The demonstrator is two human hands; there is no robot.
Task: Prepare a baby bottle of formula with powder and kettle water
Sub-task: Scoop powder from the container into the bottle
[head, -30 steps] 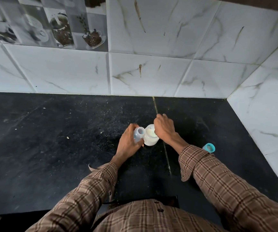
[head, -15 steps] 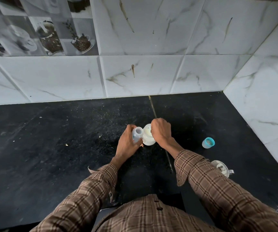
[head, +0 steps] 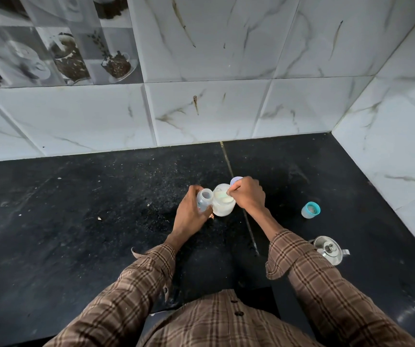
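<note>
**Bottle and Powder Jar Held Side by Side on Black Countertop**

Black stone countertop [head: 81, 221] meets marble-patterned wall tiles [head: 214, 113] at the rear and right.

Left hand [head: 191, 214]: fingers are wrapped around the open, uncapped baby bottle [head: 204, 199], which stands just left of the powder jar [head: 223, 202] and touches it.

Right hand [head: 249, 195]: fingers are closed over the jar's right rim, pinching a thin scoop handle [head: 234, 189]. A pale lid [head: 236, 181] shows just behind the knuckles; half a second ago it was hidden.

Jar contents: white powder, visible through the open mouth.

Bottle cap [head: 310, 209], teal-topped, stands well to the right. Steel kettle [head: 329, 249] sits nearer, beside the right plaid sleeve [head: 314, 279], and shows more fully than before.
</note>
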